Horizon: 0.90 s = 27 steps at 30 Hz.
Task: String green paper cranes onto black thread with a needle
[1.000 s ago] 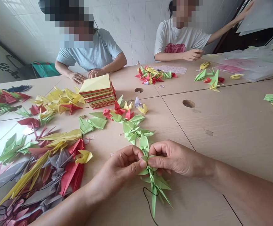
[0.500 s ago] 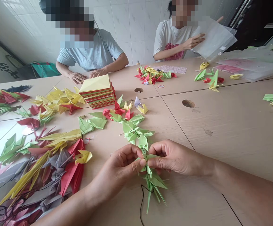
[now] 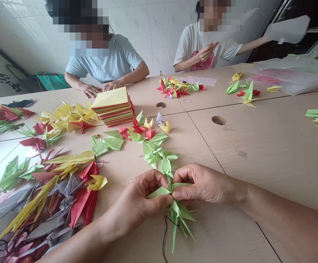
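Folded green piece (image 3: 169, 187) between the two hands has opened since half a second ago: a wing now flares out to the left beneath the fingers of the left hand (image 3: 150, 190), where only a scrap of green showed, while the right wing reaches under the right hand (image 3: 202, 184). Across the table, the person in the white shirt (image 3: 186, 45) has swung a translucent sheet (image 3: 288, 29) from the chest out to the far right.

The folded piece sits near the middle of the view, above the near part of the table (image 3: 271, 146), its wings making a long axis roughly crosswise. Each hand's grip pinches it, thumb against fingers, one from either side, with the thumb tips almost meeting.

Just below hangs a cluster of narrow green points (image 3: 181, 215), their tips aimed toward the wearer and slightly right. A black cord (image 3: 164, 237) curls out beside it to the near edge. Beyond the hands, a run of green folded pieces (image 3: 156, 155) leads away and leftward. Further out stand a stack of coloured paper (image 3: 112, 106) and, to the left, a heap of folded pieces (image 3: 60, 197) in grey, yellow and red.
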Motion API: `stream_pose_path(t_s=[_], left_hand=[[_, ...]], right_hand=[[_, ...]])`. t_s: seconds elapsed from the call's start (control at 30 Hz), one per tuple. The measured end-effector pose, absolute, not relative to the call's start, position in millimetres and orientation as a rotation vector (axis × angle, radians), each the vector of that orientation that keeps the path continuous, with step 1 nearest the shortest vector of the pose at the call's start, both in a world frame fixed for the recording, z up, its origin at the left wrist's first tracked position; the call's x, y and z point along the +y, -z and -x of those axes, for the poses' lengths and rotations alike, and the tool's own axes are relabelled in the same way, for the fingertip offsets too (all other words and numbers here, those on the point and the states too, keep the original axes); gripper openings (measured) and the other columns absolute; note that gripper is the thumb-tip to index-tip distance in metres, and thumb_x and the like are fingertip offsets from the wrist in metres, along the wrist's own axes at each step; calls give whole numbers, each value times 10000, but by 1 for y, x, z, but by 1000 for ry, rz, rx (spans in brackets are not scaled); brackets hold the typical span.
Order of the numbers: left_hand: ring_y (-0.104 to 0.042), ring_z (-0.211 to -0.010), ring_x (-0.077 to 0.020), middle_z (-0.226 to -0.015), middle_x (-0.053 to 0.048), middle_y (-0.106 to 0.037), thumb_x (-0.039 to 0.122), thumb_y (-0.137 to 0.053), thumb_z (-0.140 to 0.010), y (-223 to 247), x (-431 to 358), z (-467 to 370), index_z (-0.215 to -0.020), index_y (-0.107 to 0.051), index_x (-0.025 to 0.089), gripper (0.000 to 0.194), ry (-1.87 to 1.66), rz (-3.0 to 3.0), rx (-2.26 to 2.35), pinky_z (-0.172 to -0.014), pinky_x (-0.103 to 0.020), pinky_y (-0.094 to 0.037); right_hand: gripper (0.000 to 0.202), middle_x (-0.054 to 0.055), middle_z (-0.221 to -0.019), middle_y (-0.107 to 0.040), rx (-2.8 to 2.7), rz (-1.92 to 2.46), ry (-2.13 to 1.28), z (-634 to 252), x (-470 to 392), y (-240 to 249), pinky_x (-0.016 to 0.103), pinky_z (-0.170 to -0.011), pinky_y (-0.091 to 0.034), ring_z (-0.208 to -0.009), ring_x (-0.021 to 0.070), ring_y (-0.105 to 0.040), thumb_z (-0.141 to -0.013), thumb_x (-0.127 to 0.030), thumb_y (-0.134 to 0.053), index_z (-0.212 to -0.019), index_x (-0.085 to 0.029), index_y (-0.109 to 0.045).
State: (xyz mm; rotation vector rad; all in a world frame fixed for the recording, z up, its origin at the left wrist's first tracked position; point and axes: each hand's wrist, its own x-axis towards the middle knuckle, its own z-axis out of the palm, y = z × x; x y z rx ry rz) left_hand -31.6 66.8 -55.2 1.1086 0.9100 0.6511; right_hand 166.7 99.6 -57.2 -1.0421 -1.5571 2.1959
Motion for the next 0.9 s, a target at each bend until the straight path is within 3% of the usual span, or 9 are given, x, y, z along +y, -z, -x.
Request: stream_pose_path(t_s=[0.2,0.53,0.9], left_hand=[[-464,-666,-92,-721,19,-558,308,-616,-829,54,69,32,-806,-531,163,169,-672,-1042,885,-630,-215,-352],[-446,-658,-102,-714,15,-548,334,-593,-847,57,67,35,-810,-537,166,182,-659,-1147,931,-614,-232,-328],[-419,-628,-105,-690,17,-528,356,-583,-846,56,66,32,-799,-528,164,205,-637,-1186,974,-587,-244,-309]], right_hand=[[300,-43,-613,-524,-1570,1021,-2205,-166,103,53,185,-504,-320,-550,68,-460,-715,-370,-743,-710,-148,-541],[354,-36,-641,-527,-1551,1018,-2223,-166,100,56,193,-501,-329,-560,79,-461,-719,-462,-718,-744,-159,-539],[318,-42,-663,-517,-1544,1029,-2190,-165,100,54,188,-519,-339,-575,68,-468,-704,-401,-741,-723,-150,-547]])
